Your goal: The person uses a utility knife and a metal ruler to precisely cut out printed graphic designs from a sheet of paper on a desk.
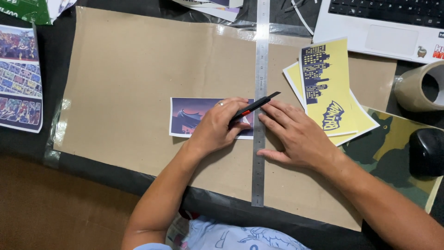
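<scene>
The left hand (217, 127) was closed around a utility knife (255, 106) with a black and red body, and its blade end pointed up and to the right, across the steel ruler (259, 83). This hand lay on top of a small printed picture (189, 115) in purple and blue tones, so the right part of the picture was hidden under the fingers. The right hand (298, 136) held nothing; it was open and flat, pressing the ruler down with the fingertips just beside the knife. The ruler stood nearly vertical in the view, and its left edge ran along the right edge of the small picture.

All these things rested on a large sheet of brown cardboard (125, 69) that covered the desk. To the right of the right hand, some yellow prints (330, 92) with dark city shapes lay overlapping each other, and they were apart from the ruler. A white laptop (384, 28) was at the top right, a roll of tape (423, 88) near the right edge, and a black computer mouse (428, 153) below it. A colourful sheet of pictures (18, 78) lay at the far left.
</scene>
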